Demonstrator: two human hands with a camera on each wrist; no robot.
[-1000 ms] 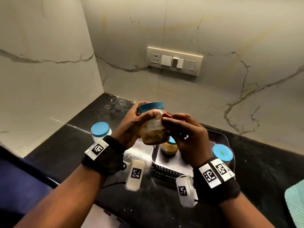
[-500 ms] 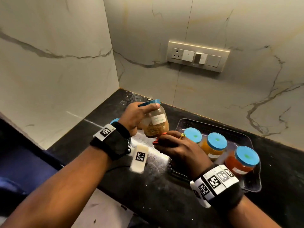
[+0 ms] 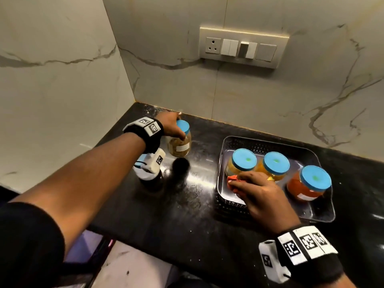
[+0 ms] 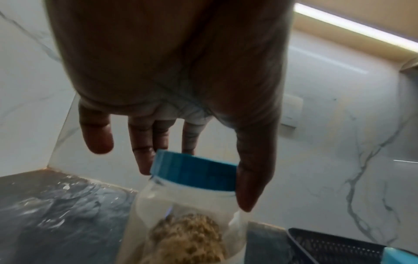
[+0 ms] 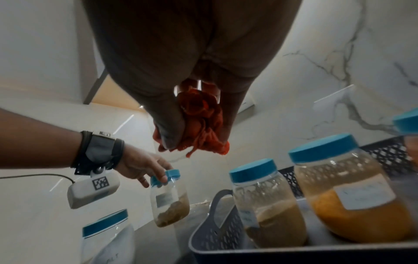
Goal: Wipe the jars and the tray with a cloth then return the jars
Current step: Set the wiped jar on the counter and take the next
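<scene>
Though half-hidden overhead, bunched cloth (image 5: 201, 125) (wrist)

Tray (image 3: 270, 142) sat on counter (image 3: 187, 215) at right, near back wall (image 3: 249, 96). Three jars in tray: first jar (image 3: 241, 162) at left, second jar (image 3: 274, 166) touching it on right, third jar (image 3: 309, 183) right of those, nearer front. Cloth (image 3: 233, 181) over tray's front-left part, before first jar. Fourth jar (image 3: 179, 140) left of tray, well apart, toward corner. Fifth jar (image 5: 108, 237) before fourth, nearer counter's front edge.
</scene>
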